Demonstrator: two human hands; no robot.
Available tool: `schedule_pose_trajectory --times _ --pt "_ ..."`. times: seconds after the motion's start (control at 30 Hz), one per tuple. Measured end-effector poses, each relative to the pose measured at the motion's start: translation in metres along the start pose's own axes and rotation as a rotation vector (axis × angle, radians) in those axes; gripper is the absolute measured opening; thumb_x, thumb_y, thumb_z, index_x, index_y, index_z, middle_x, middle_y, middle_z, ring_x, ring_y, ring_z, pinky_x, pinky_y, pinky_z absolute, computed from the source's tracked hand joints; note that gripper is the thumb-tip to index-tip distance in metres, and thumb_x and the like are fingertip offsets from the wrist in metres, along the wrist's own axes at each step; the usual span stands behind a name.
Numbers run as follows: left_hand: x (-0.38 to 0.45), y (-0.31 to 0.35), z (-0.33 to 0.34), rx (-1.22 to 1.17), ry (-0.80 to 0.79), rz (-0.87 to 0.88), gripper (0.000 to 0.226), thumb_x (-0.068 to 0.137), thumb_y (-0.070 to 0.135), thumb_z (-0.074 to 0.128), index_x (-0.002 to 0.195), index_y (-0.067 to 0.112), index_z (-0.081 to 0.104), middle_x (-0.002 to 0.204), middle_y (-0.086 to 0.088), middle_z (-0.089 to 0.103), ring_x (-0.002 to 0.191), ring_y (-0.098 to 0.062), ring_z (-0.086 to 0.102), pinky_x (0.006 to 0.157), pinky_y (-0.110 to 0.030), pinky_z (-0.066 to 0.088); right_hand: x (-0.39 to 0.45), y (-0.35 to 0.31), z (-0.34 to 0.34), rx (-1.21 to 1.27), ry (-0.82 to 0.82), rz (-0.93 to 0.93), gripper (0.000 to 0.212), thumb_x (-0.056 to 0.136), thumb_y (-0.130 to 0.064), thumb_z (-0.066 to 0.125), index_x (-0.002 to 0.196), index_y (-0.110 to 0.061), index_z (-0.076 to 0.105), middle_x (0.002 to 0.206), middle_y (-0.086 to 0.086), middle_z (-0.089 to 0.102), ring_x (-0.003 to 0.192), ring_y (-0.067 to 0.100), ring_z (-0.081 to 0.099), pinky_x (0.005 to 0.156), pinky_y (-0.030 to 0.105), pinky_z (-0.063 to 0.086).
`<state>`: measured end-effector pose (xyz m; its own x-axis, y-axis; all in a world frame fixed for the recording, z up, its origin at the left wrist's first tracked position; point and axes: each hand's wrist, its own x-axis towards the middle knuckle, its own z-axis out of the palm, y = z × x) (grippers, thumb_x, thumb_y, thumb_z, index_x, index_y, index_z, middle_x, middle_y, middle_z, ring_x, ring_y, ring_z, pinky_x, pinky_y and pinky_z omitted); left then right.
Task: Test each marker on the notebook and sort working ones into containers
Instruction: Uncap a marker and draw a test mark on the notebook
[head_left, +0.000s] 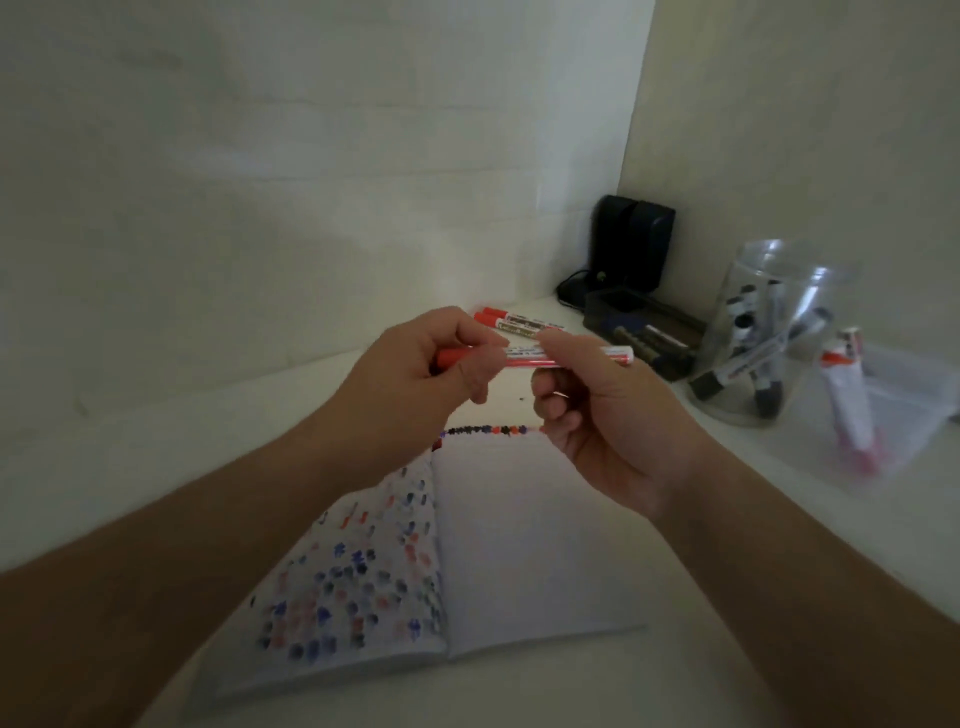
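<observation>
Nearest to you, the open notebook (467, 561) lies flat on the white desk (753, 597); its left page is thick with blue, red and dark test dots, while the right page carries only a row of dots along its top edge.

To the right stand your containers. A clear plastic bag (893, 410) lies on the desk with red-capped markers (847, 400) inside it. Just beside it, towards the wall, a clear jar (769, 332) holds several black-capped markers (753, 343) leaning at angles. Further back, a dark tray (639, 327) holds a few more markers, though the blur hides their colours.

Above the notebook's top edge you hold a red marker (524, 358) level between both hands. Your left hand (431, 364) grips the red cap end, fingers curled round it and thumb pressed on top. Your right hand (597, 410) pinches the white barrel near the middle, with the remaining fingers curled into the palm. The hands are close together, nearly touching, and both forearms reach in over the notebook.

Beyond your hands, two more red-capped markers (506, 322) lie side by side on the desk. In the far corner a black object (631, 249) stands against the wall.
</observation>
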<state>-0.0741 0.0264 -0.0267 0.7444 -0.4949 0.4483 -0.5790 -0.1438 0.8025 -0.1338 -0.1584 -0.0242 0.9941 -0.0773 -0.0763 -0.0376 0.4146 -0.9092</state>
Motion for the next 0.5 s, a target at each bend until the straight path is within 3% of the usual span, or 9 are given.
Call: schedule_pose_trajectory --times 0.07,0.17,0.4,0.5 --pt "-0.004 0.016 0.028 -0.277 -0.009 -0.15 0.026 0.105 0.03 0.051 0.092 0.008 0.054 0.059 0.006 0.047 0.053 -0.01 0.035 0.05 -0.023 0.034 -0.019 0.0 -0.008 0.047 0.036 -0.026 0.016 0.1 -0.025 0.066 0.092 -0.013 0.068 0.068 0.004 0.062 0.052 0.007 0.051 0.042 0.014 0.04" --pt "-0.01 0.037 0.07 -0.534 -0.085 -0.335 0.025 0.108 0.026 0.048 0.086 0.014 0.044 0.059 0.003 0.035 0.055 -0.011 0.026 0.05 -0.025 0.021 -0.047 0.001 -0.026 0.056 0.143 -0.099 0.021 0.102 -0.023 0.064 0.085 -0.012 0.069 0.066 0.005 0.062 0.051 0.008 0.051 0.043 0.015 0.04" --pt "-0.015 0.065 0.154 -0.567 -0.224 -0.321 0.022 0.107 0.026 0.05 0.092 0.011 0.045 0.064 0.002 0.038 0.056 -0.011 0.032 0.053 -0.025 0.031 -0.105 -0.015 -0.087 0.031 0.33 -0.196 0.032 0.104 -0.02 0.061 0.073 -0.013 0.067 0.06 0.005 0.057 0.047 0.009 0.047 0.041 0.017 0.039" --pt "-0.005 0.075 0.182 -0.524 -0.333 -0.356 0.015 0.106 0.029 0.054 0.1 0.015 0.055 0.07 -0.001 0.049 0.06 -0.012 0.041 0.06 -0.028 0.037 -0.12 -0.029 -0.121 -0.014 0.434 -0.269 0.025 0.104 -0.024 0.061 0.084 -0.01 0.065 0.06 0.004 0.056 0.047 0.009 0.046 0.041 0.017 0.036"
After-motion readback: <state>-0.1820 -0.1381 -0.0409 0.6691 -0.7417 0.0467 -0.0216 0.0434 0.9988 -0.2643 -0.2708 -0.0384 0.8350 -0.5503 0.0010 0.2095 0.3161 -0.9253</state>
